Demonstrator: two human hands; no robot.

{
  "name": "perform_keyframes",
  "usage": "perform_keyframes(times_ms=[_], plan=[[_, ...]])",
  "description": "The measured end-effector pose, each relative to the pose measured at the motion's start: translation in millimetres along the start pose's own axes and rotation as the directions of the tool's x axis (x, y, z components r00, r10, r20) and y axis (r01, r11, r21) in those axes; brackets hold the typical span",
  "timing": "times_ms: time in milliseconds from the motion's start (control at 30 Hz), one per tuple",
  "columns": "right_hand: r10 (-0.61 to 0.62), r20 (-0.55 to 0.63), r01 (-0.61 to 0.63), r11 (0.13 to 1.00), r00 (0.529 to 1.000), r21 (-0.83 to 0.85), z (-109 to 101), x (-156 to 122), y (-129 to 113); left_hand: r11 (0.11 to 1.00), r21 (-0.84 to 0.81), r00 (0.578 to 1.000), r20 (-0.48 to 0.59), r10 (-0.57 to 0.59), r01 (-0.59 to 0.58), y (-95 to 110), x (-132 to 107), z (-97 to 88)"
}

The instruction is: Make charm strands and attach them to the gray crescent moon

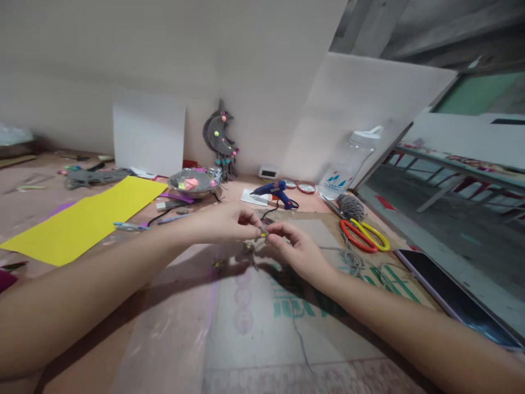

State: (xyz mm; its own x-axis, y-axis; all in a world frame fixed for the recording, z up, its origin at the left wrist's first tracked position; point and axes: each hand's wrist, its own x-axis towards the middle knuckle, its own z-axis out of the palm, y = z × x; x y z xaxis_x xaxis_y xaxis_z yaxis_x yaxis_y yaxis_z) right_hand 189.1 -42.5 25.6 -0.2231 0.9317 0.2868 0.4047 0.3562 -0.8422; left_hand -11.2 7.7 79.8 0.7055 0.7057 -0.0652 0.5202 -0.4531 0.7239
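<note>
My left hand (225,221) and my right hand (301,253) meet above the middle of the table. Their fingertips pinch a small grey-and-yellow piece (263,233), partly hidden by the fingers, which looks wound with yarn. Just below, a similar small grey-and-yellow bundle (248,249) lies on the work sheet (241,355), and another blurred bundle (219,265) is to its left. A blue glue gun (275,190) rests behind my hands. Grey yarn (353,260) trails on the right from a yarn ball (350,207).
Scissors (363,235) with red and yellow handles and a phone (455,295) lie at right. A clear bottle (348,164) stands behind. Yellow paper (88,219) and a bowl (194,191) are at left. A grey moon ornament (219,137) leans on the wall.
</note>
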Motion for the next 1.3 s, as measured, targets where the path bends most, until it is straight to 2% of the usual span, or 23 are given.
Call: perform_keyframes(times_ms=[133, 267, 367, 567, 800, 900, 1033, 1200, 1300], plan=[[-0.033, 0.007, 0.032, 0.992, 0.999, 0.125, -4, -5, -8, 0.988, -0.148, 0.999, -0.038, 0.028, -0.033, 14, -4, 11.5], [-0.052, -0.010, 0.052, 0.988, 0.999, 0.148, -5, -7, -17, 0.962, -0.274, 0.999, -0.046, 0.000, -0.013, 19, -6, 16.8], [-0.053, -0.013, 0.055, 0.985, 0.998, 0.165, -4, -7, -22, 0.948, -0.319, 0.999, -0.032, -0.003, -0.008, 20, -6, 16.7], [-0.004, 0.025, -0.002, 0.974, 1.000, 0.226, -3, -9, -23, 0.919, -0.393, 0.996, 0.091, 0.023, 0.014, 17, -5, 10.0], [-0.021, 0.007, 0.018, 0.968, 1.000, 0.249, -4, -7, -17, 0.898, -0.438, 0.995, 0.096, 0.001, 0.041, 18, -5, 11.0], [0.022, -0.013, -0.018, 0.967, 1.000, 0.255, -1, -5, -8, 0.932, -0.362, 0.997, 0.075, 0.003, 0.025, 16, -5, 7.7], [0.105, 0.012, -0.104, 0.959, 0.994, 0.263, 5, -3, 5, 0.985, -0.173, 1.000, 0.028, 0.005, 0.000, 10, -8, -8.5], [0.103, 0.070, -0.116, 0.968, 0.992, 0.221, 8, -3, 11, 0.999, -0.001, 0.998, 0.057, -0.040, 0.040, 10, -18, -30.0], [0.097, 0.101, -0.116, 0.971, 0.990, 0.210, 9, -3, 11, 0.992, 0.111, 0.983, 0.164, -0.077, 0.059, 12, -24, -36.9]])
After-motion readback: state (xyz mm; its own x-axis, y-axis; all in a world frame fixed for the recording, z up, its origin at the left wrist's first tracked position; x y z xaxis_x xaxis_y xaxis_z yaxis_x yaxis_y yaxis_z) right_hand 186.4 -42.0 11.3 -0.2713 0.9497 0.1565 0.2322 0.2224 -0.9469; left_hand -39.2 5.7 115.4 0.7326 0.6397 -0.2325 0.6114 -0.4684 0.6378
